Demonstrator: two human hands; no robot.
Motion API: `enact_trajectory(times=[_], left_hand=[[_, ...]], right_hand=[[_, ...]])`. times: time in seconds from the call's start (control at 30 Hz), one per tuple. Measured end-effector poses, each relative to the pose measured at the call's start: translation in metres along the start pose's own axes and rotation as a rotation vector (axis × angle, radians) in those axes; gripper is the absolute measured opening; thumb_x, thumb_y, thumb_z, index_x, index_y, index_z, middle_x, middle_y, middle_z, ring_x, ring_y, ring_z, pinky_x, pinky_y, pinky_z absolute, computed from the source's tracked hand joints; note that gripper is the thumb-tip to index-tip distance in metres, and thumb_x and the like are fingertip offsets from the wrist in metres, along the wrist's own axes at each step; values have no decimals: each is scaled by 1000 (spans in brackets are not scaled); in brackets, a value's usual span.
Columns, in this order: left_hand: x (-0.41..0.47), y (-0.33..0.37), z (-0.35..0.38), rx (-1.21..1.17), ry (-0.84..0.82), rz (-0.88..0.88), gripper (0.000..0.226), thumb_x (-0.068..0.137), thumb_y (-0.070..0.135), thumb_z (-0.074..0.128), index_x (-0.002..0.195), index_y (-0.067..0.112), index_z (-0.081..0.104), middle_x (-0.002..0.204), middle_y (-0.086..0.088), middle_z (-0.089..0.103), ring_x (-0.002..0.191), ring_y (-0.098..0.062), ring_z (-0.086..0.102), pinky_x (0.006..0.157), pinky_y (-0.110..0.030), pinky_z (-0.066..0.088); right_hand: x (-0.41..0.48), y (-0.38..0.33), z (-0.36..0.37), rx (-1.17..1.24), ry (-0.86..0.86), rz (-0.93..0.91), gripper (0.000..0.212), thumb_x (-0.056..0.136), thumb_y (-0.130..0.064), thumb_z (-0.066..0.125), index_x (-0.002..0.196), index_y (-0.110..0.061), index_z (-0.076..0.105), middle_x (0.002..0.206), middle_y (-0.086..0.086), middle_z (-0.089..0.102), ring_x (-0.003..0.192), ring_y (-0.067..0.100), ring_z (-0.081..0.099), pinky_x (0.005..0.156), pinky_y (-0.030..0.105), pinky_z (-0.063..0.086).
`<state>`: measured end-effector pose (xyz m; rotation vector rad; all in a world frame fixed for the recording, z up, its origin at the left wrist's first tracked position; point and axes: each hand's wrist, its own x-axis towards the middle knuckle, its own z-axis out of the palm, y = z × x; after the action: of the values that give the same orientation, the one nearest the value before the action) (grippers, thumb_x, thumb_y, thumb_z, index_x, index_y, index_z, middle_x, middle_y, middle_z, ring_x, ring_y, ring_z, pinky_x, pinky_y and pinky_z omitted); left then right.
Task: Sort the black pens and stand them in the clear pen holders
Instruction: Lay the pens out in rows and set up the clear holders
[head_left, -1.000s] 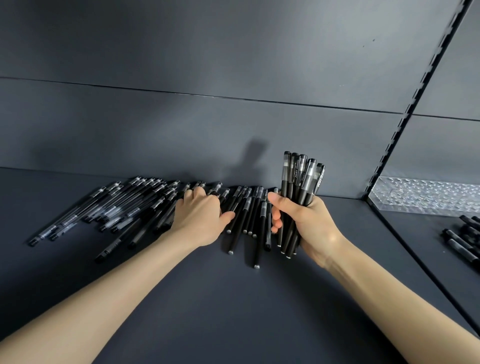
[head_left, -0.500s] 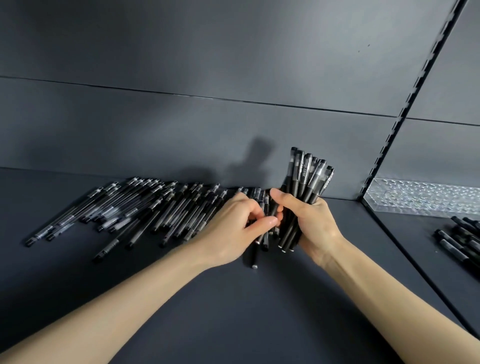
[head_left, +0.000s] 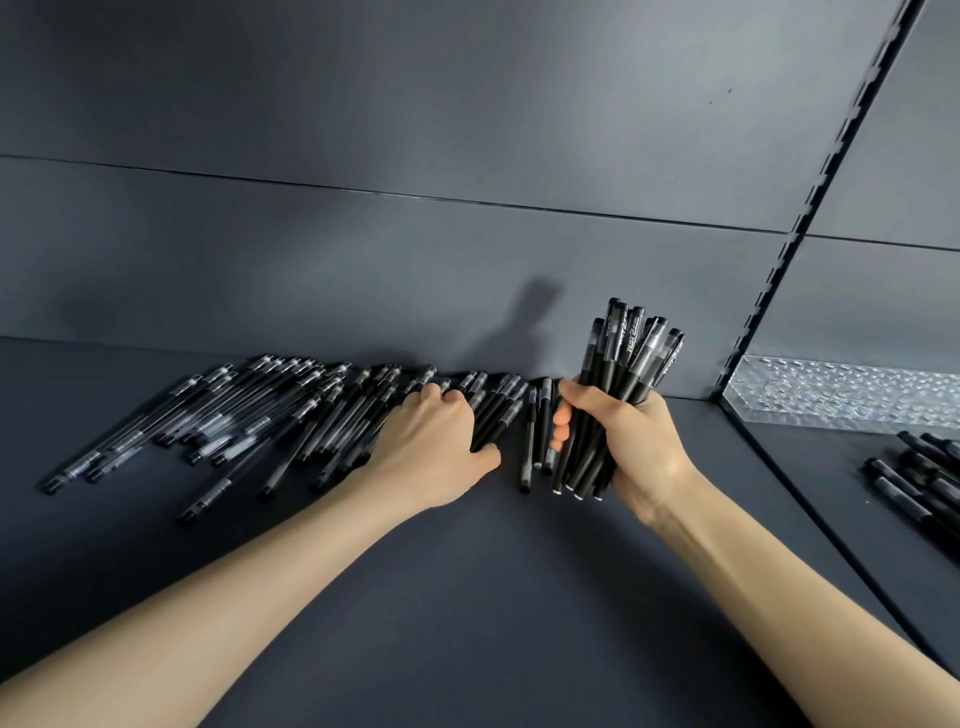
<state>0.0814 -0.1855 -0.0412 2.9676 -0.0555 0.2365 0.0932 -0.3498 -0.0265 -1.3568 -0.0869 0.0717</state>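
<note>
Right hand (head_left: 639, 447): grip closed round a bundle (head_left: 626, 358) of black pens, thumb across the front, fingers wrapped behind. The bundle is held near upright, caps up, tilted slightly right. Its lower ends are seen just at the shelf (head_left: 493, 597); contact cannot be told.

Left hand (head_left: 441, 447): laid palm down on the right end of the loose pens (head_left: 270, 415), fingers bent over the barrels, thumb low beside them. Whether any pen is actually pinched in this grip cannot be told.

The loose pens are spread flat in a fan along the back of the shelf, from far left up to the left hand, caps toward the back panel (head_left: 363, 260). A few are pushed out nearer the front at the left. Two pens (head_left: 540, 431) are left lying in the narrow gap between the hands, apart from the fan.

A wide bare stretch of shelf is seen in front of the pens, crossed only by the forearms.

A slotted upright (head_left: 810, 208) is set at the right; from its foot a dark seam runs toward the near right corner, bounding the shelf. Past the seam a clear holder (head_left: 841, 395) is set against the back, with more pens (head_left: 924, 478) lying flat near the right frame edge, well apart from the bundle.
</note>
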Motion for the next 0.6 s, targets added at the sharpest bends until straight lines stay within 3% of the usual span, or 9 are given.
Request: enact_trajectory(times=[0.13,0.2,0.27,0.33,0.47,0.6], left_hand=[[12,6,-3,87,-37,-13,54,88,49,52,113,2,50,123,-17,50,113,-32,50,83,-34,38],[18,8,-4,95,-60,-4,42,87,48,53,86,6,51,105,-13,58,99,-29,54,74,-32,36],[21,10,-6,86,-82,-2,42,88,44,54,67,9,41,81,-7,55,83,-28,54,67,-29,34],[23,11,-5,94,-100,14,36,91,40,52,76,8,44,85,-7,54,83,-29,55,68,-29,33],[30,11,-1,150,-153,18,36,97,32,46,112,-1,49,114,-14,59,103,-32,58,73,-31,32],[32,19,-4,263,-221,32,26,98,22,44,114,3,50,112,-11,55,108,-30,55,76,-31,30]], right_hand=[[1,2,0,-27,-11,7,19,89,-5,59,70,-7,60,60,7,56,49,19,52,52,31,49],[1,3,-1,-40,-23,7,20,88,-6,60,68,-6,60,60,7,56,50,19,52,52,31,49],[1,4,-1,-50,-29,9,19,88,-6,60,69,-5,60,61,8,56,50,20,52,52,30,49],[2,5,-1,-55,-32,10,18,88,-6,60,70,-4,59,61,8,56,51,20,52,52,31,49],[3,6,-2,-57,-38,4,18,88,-6,59,70,-4,59,60,8,56,50,19,51,54,32,48],[3,7,-1,-82,-49,-4,19,89,-6,60,70,-3,57,59,7,56,50,18,51,55,31,48]])
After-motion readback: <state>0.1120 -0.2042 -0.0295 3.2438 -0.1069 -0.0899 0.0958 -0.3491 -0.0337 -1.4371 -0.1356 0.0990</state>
